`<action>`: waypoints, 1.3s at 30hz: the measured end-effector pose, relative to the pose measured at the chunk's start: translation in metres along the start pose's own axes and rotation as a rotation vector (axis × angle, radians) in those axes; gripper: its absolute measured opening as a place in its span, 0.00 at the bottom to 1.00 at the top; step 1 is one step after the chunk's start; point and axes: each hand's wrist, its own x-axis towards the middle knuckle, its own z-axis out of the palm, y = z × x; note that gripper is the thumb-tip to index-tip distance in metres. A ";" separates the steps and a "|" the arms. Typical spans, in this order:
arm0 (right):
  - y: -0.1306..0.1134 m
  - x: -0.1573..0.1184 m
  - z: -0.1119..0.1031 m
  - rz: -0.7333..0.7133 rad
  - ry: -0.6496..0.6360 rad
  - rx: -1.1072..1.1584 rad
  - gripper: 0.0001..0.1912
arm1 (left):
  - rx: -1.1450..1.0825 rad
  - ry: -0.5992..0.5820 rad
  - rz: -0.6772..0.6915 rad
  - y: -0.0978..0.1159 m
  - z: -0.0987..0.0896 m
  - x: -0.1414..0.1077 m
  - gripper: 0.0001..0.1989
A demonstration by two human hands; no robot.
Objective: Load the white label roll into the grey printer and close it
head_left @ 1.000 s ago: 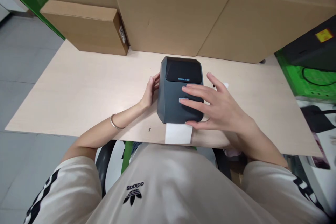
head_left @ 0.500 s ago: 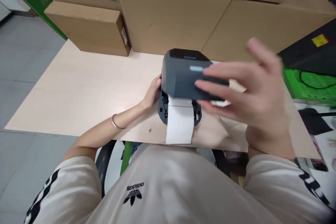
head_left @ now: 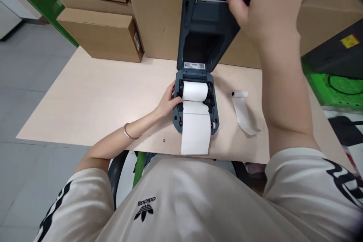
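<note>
A dark grey label printer (head_left: 216, 115) stands on the table in the head view, its lid (head_left: 207, 19) swung up and back. Inside it sits a roll of white labels (head_left: 195, 91), from which a strip (head_left: 195, 136) runs forward over the front and past the table edge. My left hand (head_left: 168, 103) grips the printer's left side, thumb on the rim and the other fingers partly hidden. With its thumb on the inner face, my right hand (head_left: 272, 3) holds the lid's raised end; its other fingers are out of sight.
Right of the printer lies a small, partly unrolled paper roll (head_left: 241, 93). Cardboard boxes (head_left: 155, 22) are stacked along the back of the table (head_left: 113, 83). A green tray (head_left: 326, 89) with a black cable is at the far right.
The lid, low over the printer before, has swung up and back with my right hand, baring the label roll. My left thumb has come onto the rim.
</note>
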 end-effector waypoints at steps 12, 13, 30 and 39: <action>-0.068 -0.086 0.072 -0.104 -0.901 0.162 0.35 | 0.070 0.080 -0.018 0.022 0.009 -0.005 0.41; -0.068 -0.087 0.078 -0.082 -0.910 0.164 0.35 | 0.075 0.084 -0.028 0.024 0.010 -0.005 0.41; 0.020 -0.105 -0.010 0.247 -0.504 0.401 0.41 | 0.065 0.025 0.065 0.012 0.005 -0.003 0.39; 0.053 -0.140 0.084 0.299 -0.844 0.273 0.40 | 0.067 0.033 0.047 0.010 0.005 -0.002 0.42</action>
